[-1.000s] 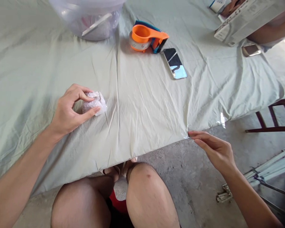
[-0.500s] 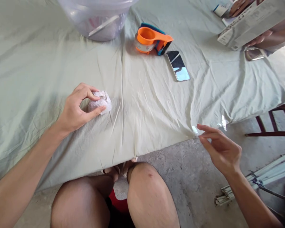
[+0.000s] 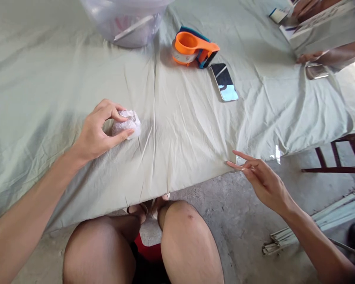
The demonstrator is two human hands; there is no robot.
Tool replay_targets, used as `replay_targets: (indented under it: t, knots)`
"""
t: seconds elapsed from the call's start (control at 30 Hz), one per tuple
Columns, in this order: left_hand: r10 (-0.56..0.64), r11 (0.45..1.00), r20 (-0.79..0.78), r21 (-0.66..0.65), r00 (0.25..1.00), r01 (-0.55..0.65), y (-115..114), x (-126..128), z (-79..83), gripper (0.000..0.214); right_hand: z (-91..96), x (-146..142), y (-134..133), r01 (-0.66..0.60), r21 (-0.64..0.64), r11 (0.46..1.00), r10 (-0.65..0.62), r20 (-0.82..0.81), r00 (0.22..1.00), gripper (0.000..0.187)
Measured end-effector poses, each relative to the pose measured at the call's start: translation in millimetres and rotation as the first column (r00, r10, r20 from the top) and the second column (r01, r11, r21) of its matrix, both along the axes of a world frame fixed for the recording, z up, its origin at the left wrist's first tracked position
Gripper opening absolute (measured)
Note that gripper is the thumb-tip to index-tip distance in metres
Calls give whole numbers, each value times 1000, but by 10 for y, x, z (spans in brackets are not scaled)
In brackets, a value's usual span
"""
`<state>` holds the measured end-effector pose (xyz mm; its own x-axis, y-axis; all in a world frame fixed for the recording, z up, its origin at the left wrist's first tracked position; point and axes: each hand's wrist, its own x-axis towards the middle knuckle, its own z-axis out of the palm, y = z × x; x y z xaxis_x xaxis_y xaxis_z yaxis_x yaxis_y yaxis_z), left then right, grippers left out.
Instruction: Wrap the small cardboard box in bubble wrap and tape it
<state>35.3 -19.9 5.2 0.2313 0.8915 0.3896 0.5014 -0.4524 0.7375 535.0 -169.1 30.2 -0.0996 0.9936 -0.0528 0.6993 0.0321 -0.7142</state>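
My left hand [image 3: 102, 128] is closed around a small bundle in bubble wrap [image 3: 126, 125], thumb on the near side and fingers on the far side, and the bundle rests on the cloth-covered table [image 3: 189, 142]. At the table's front edge, my right hand [image 3: 263, 179] pinches a small piece of clear tape [image 3: 239, 160] between thumb and fingers. Its index and middle fingers point left over the cloth. Another strip of clear tape [image 3: 277, 154] hangs from the table edge farther right. What the bubble wrap encloses is hidden.
An orange tape dispenser [image 3: 192, 47] stands beyond a phone [image 3: 225, 83]. A clear plastic tub [image 3: 130, 23] sits at the back. Another person's hands hold a box [image 3: 322, 35] at the upper right. A dark wooden chair [image 3: 340, 157] and bundled rods [image 3: 316, 221] are beside the table.
My right hand has moved left along the table edge, its fingers stretching farther over the cloth, with the tape piece now at its fingers. My left hand keeps its hold on the bubble-wrapped bundle.
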Motion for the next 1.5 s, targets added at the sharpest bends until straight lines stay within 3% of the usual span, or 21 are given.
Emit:
replay_targets:
  t: [0.17, 0.27, 0.4, 0.5, 0.57, 0.7, 0.83, 0.93, 1.07, 1.2, 1.33, 1.5]
  knots:
    - [-11, 1000, -8, 26, 1000, 11, 1, -8, -5, 33, -37, 57, 81, 141, -77, 987, -158, -300, 941, 37]
    - [-17, 999, -6, 34, 1000, 17, -1, -13, -13, 29, -32, 66, 65, 233, -97, 968, -252, -390, 886, 42]
    - [-30, 998, 6, 47, 1000, 30, -4, -11, -29, 22, 79, -78, -10, 460, -161, 873, -485, -391, 782, 39]
    - [-29, 995, 19, 100, 999, 27, -2, -7, -56, 21, 196, -307, 23, 532, -234, 814, -576, -440, 689, 36]
    - [-33, 990, 25, 141, 999, 29, 6, -8, -82, 22, 277, -518, 123, 476, -308, 824, -567, -481, 669, 35]
    - [-57, 976, 31, 210, 998, 49, 41, -34, -142, 25, 438, -1061, 433, 248, -434, 866, -474, -556, 682, 26]
    - [-108, 962, 29, 256, 994, 97, 75, -74, -189, 29, 539, -1597, 726, 63, -544, 837, -476, -666, 574, 24]
    - [-125, 959, 24, 257, 992, 115, 74, -80, -195, 23, 538, -1890, 913, -42, -537, 842, -443, -735, 513, 23]
    - [-158, 958, 37, 250, 987, 144, 62, -58, -157, 19, 486, -2164, 1183, -36, -354, 934, -292, -818, 496, 18]
    - [-168, 965, 33, 209, 985, 157, 50, -41, -99, 19, 438, -2409, 1478, 102, -19, 995, -79, -771, 632, 22]
    - [-133, 986, 66, 115, 989, 125, 28, -33, -82, 23, 330, -2648, 1676, 158, 329, 931, 75, -597, 799, 27]
    - [-88, 996, 150, -2, 985, 89, 19, -15, -124, 38, 91, -2819, 1700, -52, 616, 786, 271, -268, 924, 10]
